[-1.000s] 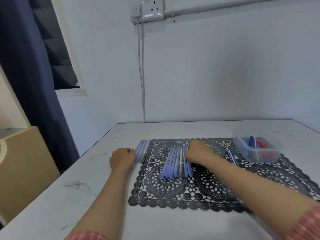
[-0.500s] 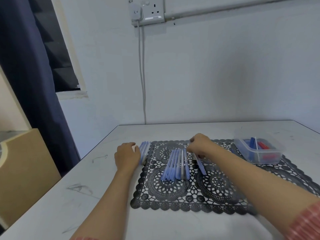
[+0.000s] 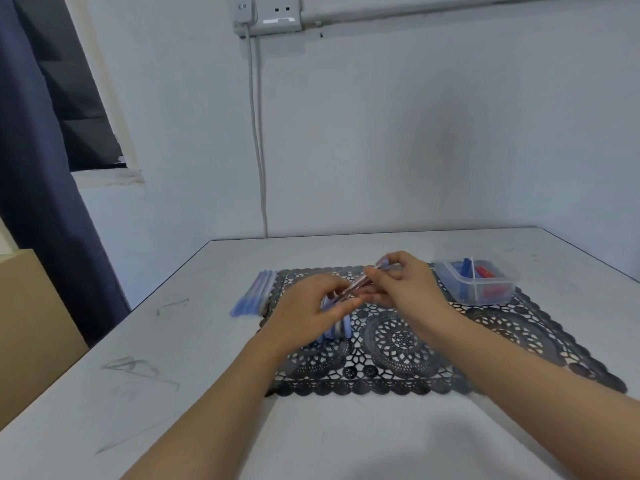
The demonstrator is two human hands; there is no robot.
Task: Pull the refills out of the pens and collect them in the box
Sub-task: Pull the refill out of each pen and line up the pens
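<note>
While a pen (image 3: 360,285) is gripped at its ends by the left hand (image 3: 311,308) and right hand (image 3: 403,284) above the mat (image 3: 502,337), the box (image 3: 476,282) is seen on the mat's far right corner.

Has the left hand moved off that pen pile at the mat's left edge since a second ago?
Yes. The left hand has moved right, away from the pen pile at the black mat's left edge, and now meets the right hand over the mat.
</note>
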